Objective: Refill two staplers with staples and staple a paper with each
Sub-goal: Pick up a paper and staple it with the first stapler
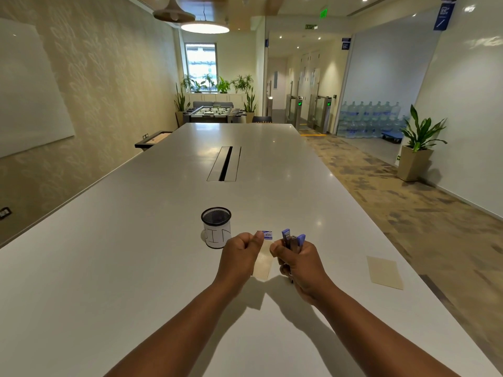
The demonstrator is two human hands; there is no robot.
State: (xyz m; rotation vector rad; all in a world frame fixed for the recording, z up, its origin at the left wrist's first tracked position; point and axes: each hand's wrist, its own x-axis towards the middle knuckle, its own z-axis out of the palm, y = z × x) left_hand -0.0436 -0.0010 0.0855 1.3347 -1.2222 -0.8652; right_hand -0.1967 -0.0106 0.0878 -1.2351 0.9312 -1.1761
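The stapler, blue-purple and hinged open, stands upright in the right hand, gripped above the table. The left hand is clenched; whether it pinches staples cannot be told. Behind it lies a small blue box, print unreadable. One paper lies between the hands, another to the right. The mesh cup bears a handwritten label, illegible.

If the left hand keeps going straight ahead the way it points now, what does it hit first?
Probably the small staple box just beyond the left hand's thumb. The mesh cup sits off to its left, likely out of line. Depth is hard to judge from this view.
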